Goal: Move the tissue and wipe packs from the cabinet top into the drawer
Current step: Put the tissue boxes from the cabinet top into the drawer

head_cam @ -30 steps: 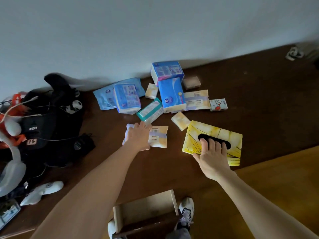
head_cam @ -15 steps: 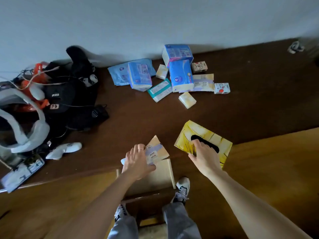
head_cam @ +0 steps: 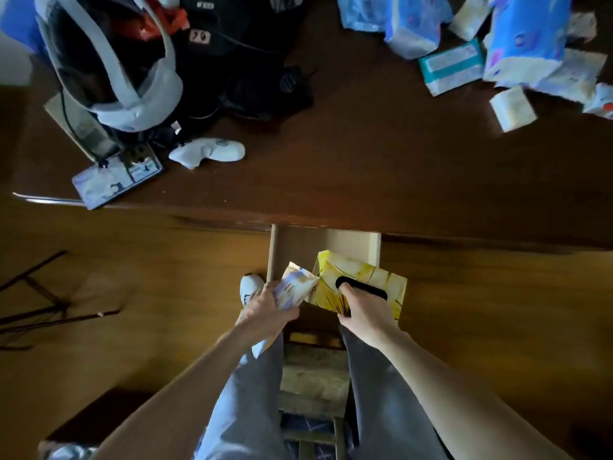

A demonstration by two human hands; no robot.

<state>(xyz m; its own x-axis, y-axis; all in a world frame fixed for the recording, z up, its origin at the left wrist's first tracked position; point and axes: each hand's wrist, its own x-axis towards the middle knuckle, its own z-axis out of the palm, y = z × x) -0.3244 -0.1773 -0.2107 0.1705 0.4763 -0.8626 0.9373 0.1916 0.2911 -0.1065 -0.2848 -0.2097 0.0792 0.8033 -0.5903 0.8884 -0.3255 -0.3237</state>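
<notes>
the yellow tissue box (head_cam: 360,283) hangs over the open drawer (head_cam: 335,242), gripped by the right hand (head_cam: 363,313) with fingers curled into its dark slot, and beside it, touching one corner, the left hand (head_cam: 265,315) clasps a small tissue pack (head_cam: 295,288). the drawer sticks out from under the dark brown cabinet top (head_cam: 348,167), where more blue and pale packs (head_cam: 517,51) lie at the far right, well apart from a heap of black gear (head_cam: 232,58) at the left. below, a wooden floor (head_cam: 149,293) spreads around the person's legs.
</notes>
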